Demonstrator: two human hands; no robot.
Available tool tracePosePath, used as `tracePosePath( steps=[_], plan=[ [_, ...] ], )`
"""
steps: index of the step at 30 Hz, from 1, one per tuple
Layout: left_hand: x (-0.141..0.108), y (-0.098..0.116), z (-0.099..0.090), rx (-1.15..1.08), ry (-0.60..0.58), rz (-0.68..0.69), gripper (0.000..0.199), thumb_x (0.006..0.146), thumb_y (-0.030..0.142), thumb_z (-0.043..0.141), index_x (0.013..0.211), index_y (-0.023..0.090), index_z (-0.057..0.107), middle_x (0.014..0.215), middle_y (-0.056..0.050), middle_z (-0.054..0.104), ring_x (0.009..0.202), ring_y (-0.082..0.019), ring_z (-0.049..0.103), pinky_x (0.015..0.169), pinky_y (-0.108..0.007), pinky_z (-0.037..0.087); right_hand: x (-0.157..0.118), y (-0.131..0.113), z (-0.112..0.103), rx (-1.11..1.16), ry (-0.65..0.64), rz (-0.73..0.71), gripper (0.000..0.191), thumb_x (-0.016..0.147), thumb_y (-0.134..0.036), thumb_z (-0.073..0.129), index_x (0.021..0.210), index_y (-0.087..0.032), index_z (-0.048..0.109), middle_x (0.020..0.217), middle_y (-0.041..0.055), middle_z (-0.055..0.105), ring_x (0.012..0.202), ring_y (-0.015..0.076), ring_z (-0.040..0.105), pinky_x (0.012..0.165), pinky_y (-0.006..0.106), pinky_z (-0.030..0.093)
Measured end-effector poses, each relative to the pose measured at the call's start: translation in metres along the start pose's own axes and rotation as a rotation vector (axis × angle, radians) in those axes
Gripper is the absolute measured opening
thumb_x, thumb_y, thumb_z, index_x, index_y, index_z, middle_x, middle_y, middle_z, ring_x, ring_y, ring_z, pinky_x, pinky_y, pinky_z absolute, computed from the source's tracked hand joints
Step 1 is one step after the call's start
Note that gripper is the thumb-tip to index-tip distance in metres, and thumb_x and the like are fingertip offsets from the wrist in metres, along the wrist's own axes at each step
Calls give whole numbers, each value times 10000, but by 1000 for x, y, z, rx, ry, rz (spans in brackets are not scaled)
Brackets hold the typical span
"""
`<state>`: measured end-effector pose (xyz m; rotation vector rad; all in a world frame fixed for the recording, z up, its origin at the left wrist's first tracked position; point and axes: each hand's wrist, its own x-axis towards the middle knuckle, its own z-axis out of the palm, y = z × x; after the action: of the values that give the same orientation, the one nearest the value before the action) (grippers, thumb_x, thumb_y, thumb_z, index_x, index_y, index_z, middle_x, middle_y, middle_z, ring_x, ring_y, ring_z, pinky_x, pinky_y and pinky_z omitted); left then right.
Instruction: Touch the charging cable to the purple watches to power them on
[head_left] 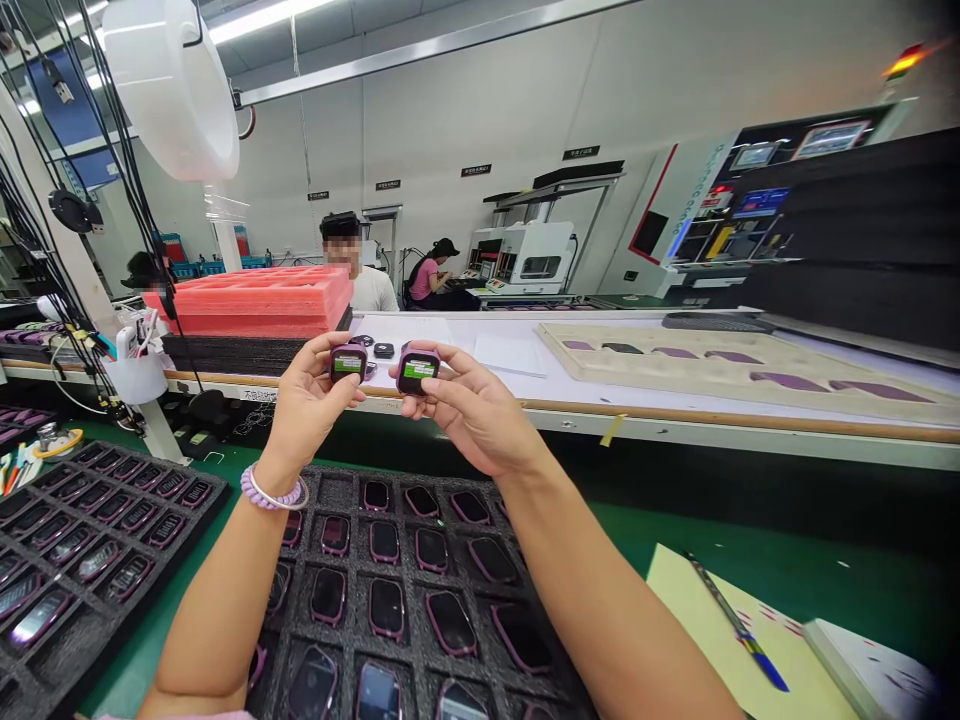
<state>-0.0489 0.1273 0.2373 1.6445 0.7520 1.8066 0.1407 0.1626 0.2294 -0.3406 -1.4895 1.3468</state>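
My left hand (319, 390) pinches a purple-framed smartwatch case (348, 362), its screen lit with a green patch and turned to me. Beside it, my right hand (469, 400) grips a second smartwatch case (418, 369) with a similar green display. The two cases are held up side by side, slightly apart, near the shelf edge. Below my arms lies a black foam tray (330, 490) whose pockets hold many purple watch cases with dark screens. One pocket near the tray's upper left has no watch in it.
Another black foam tray (82, 650) of watches lies at left. On the shelf are pink foam trays (255, 310) and a beige tray (750, 380) with purple pieces. A pen (739, 620) rests on yellow paper (690, 610) at right. Cables hang at left; people sit beyond.
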Motion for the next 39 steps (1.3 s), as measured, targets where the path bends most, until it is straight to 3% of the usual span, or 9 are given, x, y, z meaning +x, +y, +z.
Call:
tracePosePath(
  steps=[7, 14, 21, 30, 39],
  plan=[
    [0, -2, -1, 21, -2, -10, 421, 775, 295, 779, 1146, 201, 604, 936, -9, 659, 624, -86, 653, 601, -194, 583, 1, 1, -2, -27, 4, -1, 526, 797, -432, 779, 1225, -230, 549, 1019, 46, 673, 686, 142, 626, 670, 319, 507],
    [0, 0, 0, -2, -18, -18, 415, 770, 254, 758, 1152, 197, 608, 952, -8, 651, 645, -95, 678, 661, -217, 617, 0, -1, -1, -19, 13, -1, 543, 730, -346, 809, 1197, -226, 560, 1011, 40, 684, 667, 133, 617, 655, 300, 501],
    [-2, 0, 0, 3, -9, -52, 399, 804, 309, 738, 1162, 189, 612, 969, -26, 673, 620, -95, 675, 632, -219, 614, 1, 1, -2, -41, 14, -9, 527, 783, -453, 797, 1189, -217, 558, 1016, 60, 688, 624, 117, 583, 611, 292, 504],
    [-2, 2, -1, -37, -22, -51, 416, 756, 217, 683, 1165, 191, 608, 981, -24, 669, 644, -111, 692, 645, -224, 608, -1, -5, 1, -10, 70, 20, 581, 623, -204, 704, 1183, -246, 556, 975, 1, 658, 701, 126, 597, 684, 296, 517],
    [0, -3, 1, -8, -15, -17, 530, 713, 153, 722, 1211, 218, 552, 1047, -24, 631, 705, -101, 679, 714, -239, 609, -2, -6, -1, -22, 59, 35, 618, 628, -186, 662, 1229, -246, 528, 1003, 15, 656, 743, 137, 616, 740, 311, 528]
  ],
)
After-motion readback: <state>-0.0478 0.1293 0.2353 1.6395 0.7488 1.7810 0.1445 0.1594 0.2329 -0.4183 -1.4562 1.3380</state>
